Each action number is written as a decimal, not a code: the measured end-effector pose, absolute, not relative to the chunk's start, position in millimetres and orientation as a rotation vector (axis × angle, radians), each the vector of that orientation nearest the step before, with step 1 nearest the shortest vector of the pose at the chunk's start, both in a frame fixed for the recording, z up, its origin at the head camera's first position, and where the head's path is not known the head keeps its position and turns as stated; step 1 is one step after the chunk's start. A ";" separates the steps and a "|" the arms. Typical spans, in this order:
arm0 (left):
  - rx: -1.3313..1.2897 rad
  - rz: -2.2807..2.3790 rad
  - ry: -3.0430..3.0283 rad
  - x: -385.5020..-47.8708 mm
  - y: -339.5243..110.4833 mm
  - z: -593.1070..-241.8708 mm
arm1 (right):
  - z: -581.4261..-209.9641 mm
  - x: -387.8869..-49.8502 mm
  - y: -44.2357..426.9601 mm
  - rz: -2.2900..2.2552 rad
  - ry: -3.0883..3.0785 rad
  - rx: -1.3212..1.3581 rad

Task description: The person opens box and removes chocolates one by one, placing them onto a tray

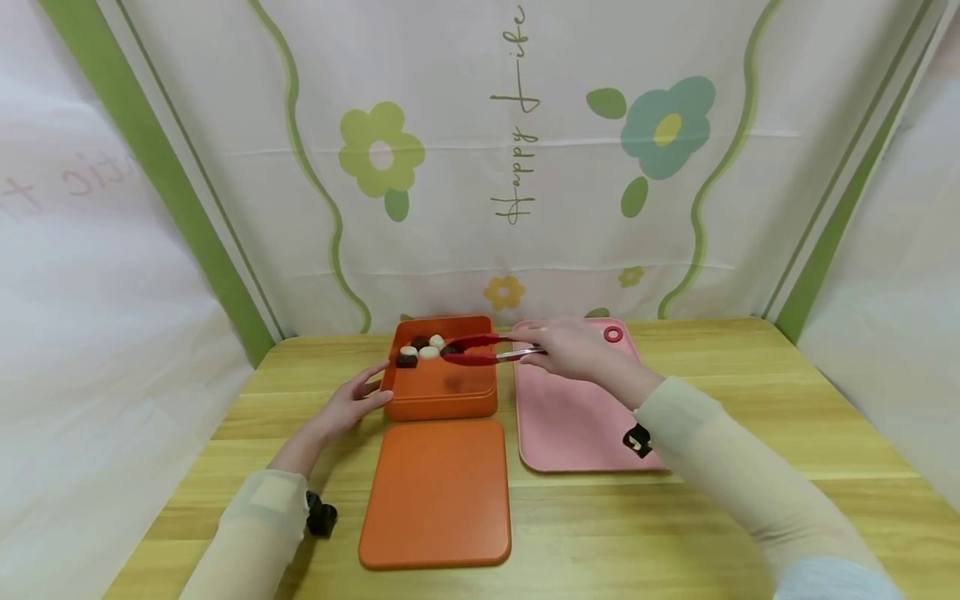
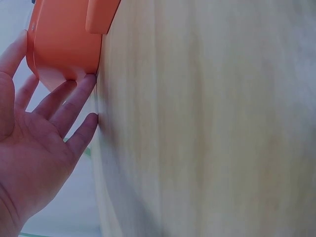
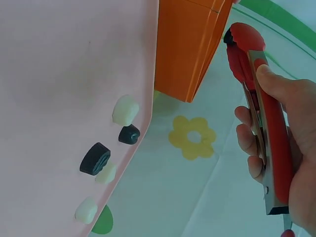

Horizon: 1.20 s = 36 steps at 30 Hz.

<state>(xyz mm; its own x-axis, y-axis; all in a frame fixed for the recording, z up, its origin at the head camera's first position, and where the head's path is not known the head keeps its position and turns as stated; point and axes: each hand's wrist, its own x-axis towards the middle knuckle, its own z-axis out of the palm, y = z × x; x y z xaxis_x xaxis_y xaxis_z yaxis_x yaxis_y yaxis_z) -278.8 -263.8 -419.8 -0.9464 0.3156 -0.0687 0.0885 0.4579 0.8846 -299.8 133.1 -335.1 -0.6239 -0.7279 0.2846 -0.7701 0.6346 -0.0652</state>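
My right hand (image 1: 566, 348) grips red-and-metal tongs (image 1: 480, 359) over the open orange box (image 1: 438, 408). In the right wrist view, a dark chocolate-like piece (image 3: 228, 36) sits between the tong tips. Inside the box lie several white pieces (image 1: 428, 353) and dark pieces (image 1: 406, 362) towards the far left. My left hand (image 1: 348, 408) touches the box's left side with spread fingers, its thumb at the near left corner. The left wrist view shows those fingertips against the box wall (image 2: 69, 44).
An orange lid (image 1: 435, 496) lies flat in front of the box. To the right is a pink tray (image 1: 566, 425) with a red ring (image 1: 613, 334) at its far corner. White pieces (image 3: 125, 110) and dark pieces (image 3: 95, 159) lie along its far edge. A printed curtain stands behind.
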 end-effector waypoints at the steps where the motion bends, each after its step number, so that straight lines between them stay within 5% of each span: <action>1: 0.349 1.489 2.483 -278.8 -264.0 -419.8 | -334.3 -298.3 135.7 0.263 -2.607 1.225; 36: 0.372 1.495 2.482 -279.6 -264.7 -422.9 | -334.8 -243.3 259.7 0.152 -2.514 0.907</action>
